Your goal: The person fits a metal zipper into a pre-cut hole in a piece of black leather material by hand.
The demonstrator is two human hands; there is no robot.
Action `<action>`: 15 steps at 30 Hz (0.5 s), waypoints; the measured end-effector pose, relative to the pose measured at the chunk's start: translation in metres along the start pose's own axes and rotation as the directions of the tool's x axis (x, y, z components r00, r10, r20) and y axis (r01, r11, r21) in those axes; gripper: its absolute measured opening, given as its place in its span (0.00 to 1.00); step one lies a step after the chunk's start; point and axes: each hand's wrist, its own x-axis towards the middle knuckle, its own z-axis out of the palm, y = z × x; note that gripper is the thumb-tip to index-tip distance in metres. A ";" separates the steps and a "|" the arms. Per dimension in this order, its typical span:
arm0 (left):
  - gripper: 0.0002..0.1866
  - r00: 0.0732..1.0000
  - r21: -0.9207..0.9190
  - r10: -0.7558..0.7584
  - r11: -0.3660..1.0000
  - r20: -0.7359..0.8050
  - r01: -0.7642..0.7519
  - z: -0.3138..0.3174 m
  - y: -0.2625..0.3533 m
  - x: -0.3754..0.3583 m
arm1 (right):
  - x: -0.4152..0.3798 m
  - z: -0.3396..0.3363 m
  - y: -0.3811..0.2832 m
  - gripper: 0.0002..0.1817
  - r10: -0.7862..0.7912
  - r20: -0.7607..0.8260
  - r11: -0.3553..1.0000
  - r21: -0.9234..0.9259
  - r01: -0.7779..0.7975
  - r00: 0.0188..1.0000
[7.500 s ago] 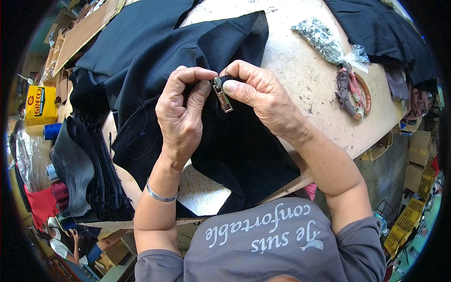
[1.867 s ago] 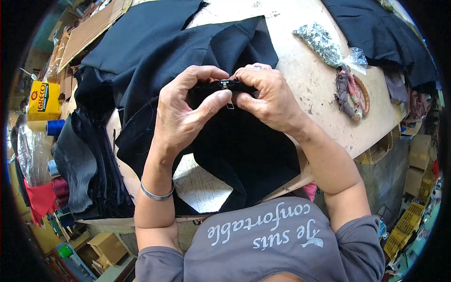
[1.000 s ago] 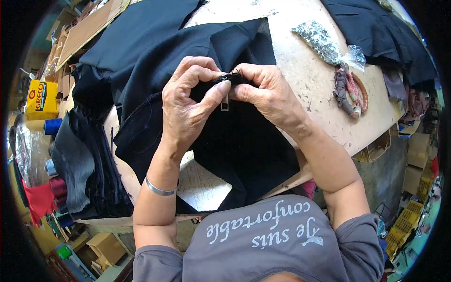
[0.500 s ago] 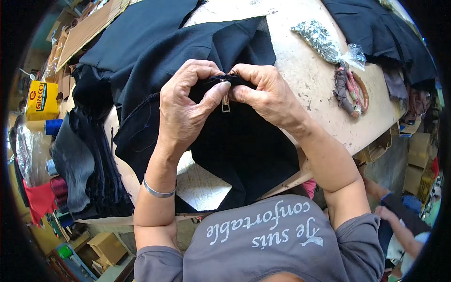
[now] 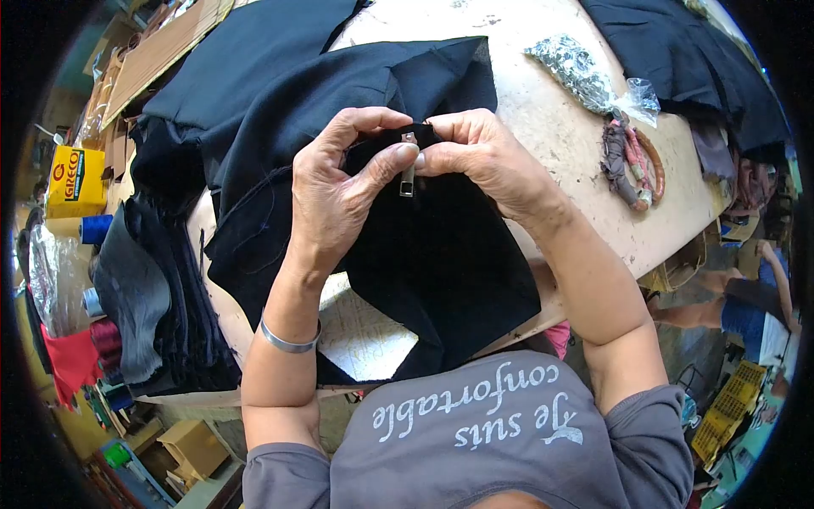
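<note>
Black fabric is raised off the table between my two hands. My left hand pinches its edge beside a metal zipper pull, the thumb lying against the slider. On the other side of the slider, my right hand grips the same edge between thumb and forefinger. The pull hangs down between the two thumbs. Whether a zipper tape runs along the edge cannot be made out in the dark cloth.
The pale table bears a plastic bag of metal pieces, cloth-wrapped rings, stacked dark cut pieces and more dark fabric. At the left are a yellow box and thread spools. Another person is at the right.
Both hands have shifted slightly on the fabric edge, and more of the slider shows between the thumbs. The other person at the right has moved upward in view, uncovering a yellow crate.
</note>
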 end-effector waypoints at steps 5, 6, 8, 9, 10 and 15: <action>0.10 0.981 -0.074 -0.195 0.978 0.023 0.196 -0.001 0.007 -0.002 | 0.000 -0.002 0.001 0.03 0.007 0.012 1.000 -0.017 -0.007 1.000; 0.09 0.977 -0.080 -0.213 0.973 0.031 0.214 -0.002 0.006 -0.001 | 0.001 -0.002 0.000 0.03 0.005 0.015 1.000 -0.015 -0.005 1.000; 0.07 0.977 -0.160 -0.213 0.963 0.029 0.215 -0.003 0.002 0.000 | 0.002 -0.002 0.001 0.03 0.005 0.019 1.000 0.003 -0.005 1.000; 0.07 0.977 -0.199 -0.213 0.956 0.028 0.215 -0.003 0.000 0.000 | 0.002 -0.002 0.002 0.03 0.005 0.021 1.000 0.013 -0.005 1.000; 0.06 0.975 -0.218 -0.218 0.951 0.036 0.221 -0.004 0.000 0.000 | 0.002 -0.002 0.003 0.03 0.009 0.019 1.000 0.007 -0.009 1.000; 0.07 0.966 -0.247 -0.253 0.933 0.063 0.260 -0.007 -0.001 0.002 | 0.001 -0.002 0.003 0.04 0.000 0.018 0.999 0.037 -0.001 1.000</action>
